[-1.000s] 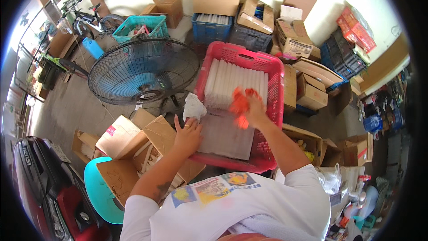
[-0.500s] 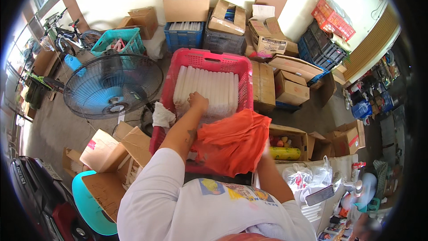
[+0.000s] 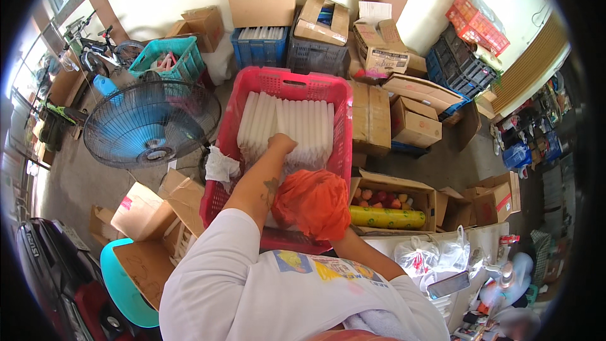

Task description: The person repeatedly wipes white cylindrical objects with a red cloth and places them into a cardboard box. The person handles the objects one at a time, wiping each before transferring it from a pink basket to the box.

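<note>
A red plastic crate holds a dense row of long white candle-like sticks. My left hand reaches into it, fingers closed on the near part of one stick. At the crate's near end, my right hand is mostly hidden in a bunched orange cloth that it holds; its forearm shows below. A crumpled white cloth lies on the crate's left rim.
A large black fan stands left. Cardboard boxes and stacked crates line the back and right. An open carton and a teal chair are lower left; plastic bags and a phone lie lower right.
My left hand has moved from the crate's left edge up into the sticks. The orange cloth spread out half a second ago and is now bunched lower over my right hand. The view has shifted.
</note>
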Action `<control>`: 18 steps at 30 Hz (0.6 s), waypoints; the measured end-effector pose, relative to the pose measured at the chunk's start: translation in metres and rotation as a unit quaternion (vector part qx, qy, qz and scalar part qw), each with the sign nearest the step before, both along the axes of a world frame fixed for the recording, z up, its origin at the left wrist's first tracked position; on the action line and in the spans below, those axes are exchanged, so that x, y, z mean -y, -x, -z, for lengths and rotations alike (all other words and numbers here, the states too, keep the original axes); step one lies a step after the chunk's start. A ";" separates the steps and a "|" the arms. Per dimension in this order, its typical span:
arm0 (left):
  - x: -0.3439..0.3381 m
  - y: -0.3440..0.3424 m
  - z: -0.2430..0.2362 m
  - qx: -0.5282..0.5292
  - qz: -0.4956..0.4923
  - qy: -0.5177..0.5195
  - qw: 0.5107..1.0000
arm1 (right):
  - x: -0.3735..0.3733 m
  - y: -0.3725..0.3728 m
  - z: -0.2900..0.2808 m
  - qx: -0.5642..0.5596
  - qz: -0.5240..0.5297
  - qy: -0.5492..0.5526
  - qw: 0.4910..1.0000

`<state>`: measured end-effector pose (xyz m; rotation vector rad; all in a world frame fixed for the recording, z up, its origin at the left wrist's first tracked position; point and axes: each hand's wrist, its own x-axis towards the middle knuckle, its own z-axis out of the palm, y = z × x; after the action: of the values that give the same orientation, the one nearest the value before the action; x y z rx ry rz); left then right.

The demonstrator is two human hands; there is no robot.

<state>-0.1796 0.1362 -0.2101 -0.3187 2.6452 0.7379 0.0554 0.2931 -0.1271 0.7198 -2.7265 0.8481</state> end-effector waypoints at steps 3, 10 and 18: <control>0.014 0.010 -0.005 0.022 -0.046 -0.130 0.990 | 0.003 -0.001 0.000 -0.004 0.002 0.001 1.000; 0.019 0.003 -0.032 0.131 -0.170 -0.440 0.872 | -0.005 0.000 -0.001 -0.007 0.005 0.002 1.000; 0.070 -0.092 -0.070 0.066 -0.173 -0.413 0.892 | 0.008 0.000 -0.011 -0.031 0.034 -0.005 0.999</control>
<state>-0.0871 0.0666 -0.1399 -0.5593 1.9205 1.7791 0.0558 0.2854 -0.1156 0.6398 -2.6861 0.7837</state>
